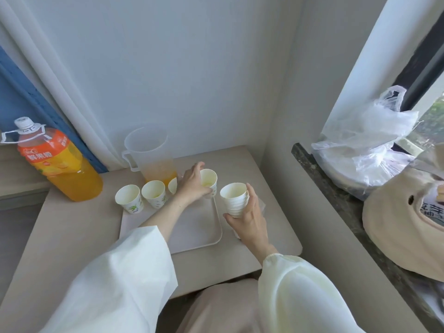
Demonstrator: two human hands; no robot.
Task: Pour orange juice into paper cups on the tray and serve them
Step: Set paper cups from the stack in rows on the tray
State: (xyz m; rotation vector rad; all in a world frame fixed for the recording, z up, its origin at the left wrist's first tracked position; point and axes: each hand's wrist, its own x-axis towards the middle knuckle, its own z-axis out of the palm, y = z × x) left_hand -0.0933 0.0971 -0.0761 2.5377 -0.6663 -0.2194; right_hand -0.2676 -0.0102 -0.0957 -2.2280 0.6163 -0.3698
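A pale tray (199,227) lies on the beige table. Along its far edge stand white paper cups: one at the left (128,198), one beside it (154,193), a third (172,185) half hidden behind my wrist. My left hand (192,183) grips a fourth cup (209,181) at the tray's far right corner. My right hand (247,212) holds a stack of nested paper cups (235,199) just right of the tray. A clear plastic pitcher (151,157) with a little orange juice stands behind the cups. A large orange juice bottle (57,162) stands at the far left.
The table (72,231) sits in a corner against a white wall with a curtain (36,75) at the left. A dark stone sill (336,200) runs along the right, carrying a plastic bag (365,145) and a beige fabric bag (403,227).
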